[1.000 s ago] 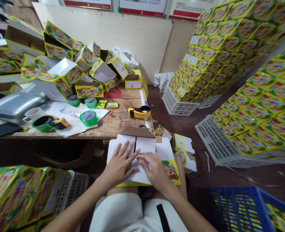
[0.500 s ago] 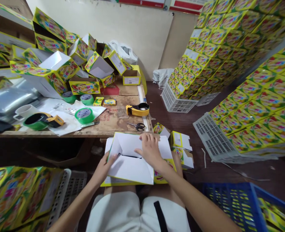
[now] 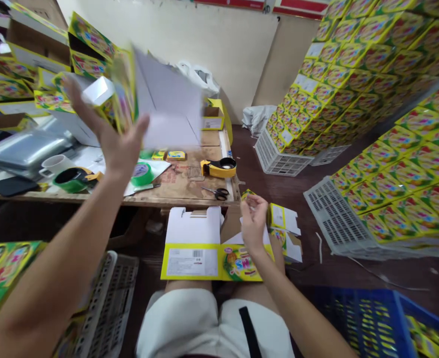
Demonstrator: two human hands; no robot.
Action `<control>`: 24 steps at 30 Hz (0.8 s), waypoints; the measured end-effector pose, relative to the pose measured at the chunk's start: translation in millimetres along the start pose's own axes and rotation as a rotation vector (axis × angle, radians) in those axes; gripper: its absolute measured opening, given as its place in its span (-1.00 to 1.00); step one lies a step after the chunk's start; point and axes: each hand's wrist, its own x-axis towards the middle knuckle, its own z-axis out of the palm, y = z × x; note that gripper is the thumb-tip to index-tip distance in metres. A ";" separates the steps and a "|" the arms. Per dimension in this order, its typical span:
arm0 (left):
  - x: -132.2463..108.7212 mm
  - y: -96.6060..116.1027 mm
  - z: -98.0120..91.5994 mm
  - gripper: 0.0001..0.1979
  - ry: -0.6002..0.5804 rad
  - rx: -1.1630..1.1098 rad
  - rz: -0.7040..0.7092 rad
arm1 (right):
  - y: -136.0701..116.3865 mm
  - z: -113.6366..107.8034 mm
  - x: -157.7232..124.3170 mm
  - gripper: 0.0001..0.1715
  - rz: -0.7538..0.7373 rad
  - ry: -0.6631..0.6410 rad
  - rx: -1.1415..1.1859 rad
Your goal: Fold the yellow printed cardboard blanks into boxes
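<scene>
My left hand (image 3: 109, 136) is raised over the table with fingers spread, open. Just beyond its fingertips a folded yellow-and-white carton (image 3: 159, 99) is in the air, blurred by motion; I cannot tell whether it still touches the fingers. A stack of flat yellow cartons (image 3: 204, 258) with white flaps lies on my lap. My right hand (image 3: 254, 223) hovers at the stack's right end, its fingers curled together in a pinch; what they hold, if anything, does not show.
The wooden table (image 3: 189, 184) carries a heap of assembled cartons (image 3: 85, 54), green tape rolls (image 3: 141, 173), a yellow tape dispenser (image 3: 217, 168), scissors (image 3: 217, 192) and a mug (image 3: 55, 164). Carton walls (image 3: 391, 124) on white crates (image 3: 334, 219) stand right. A blue crate (image 3: 372, 318) sits near right.
Both hands were folding a carton on my lap. My left hand has since swung up and left with the folded carton, now at its fingertips. My right hand stayed low by the stack.
</scene>
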 end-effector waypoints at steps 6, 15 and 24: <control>-28.8 -14.1 26.0 0.13 -0.222 0.257 0.354 | 3.2 47.8 -28.6 -0.62 -0.424 -0.602 -0.488; -278.6 -146.5 22.7 0.34 -0.895 0.482 -0.028 | 28.9 54.4 -42.0 -0.67 -0.514 -0.796 -0.707; -273.7 -148.5 20.7 0.29 -0.892 0.421 -0.014 | 36.5 49.2 -47.2 -0.71 -0.472 -0.736 -0.676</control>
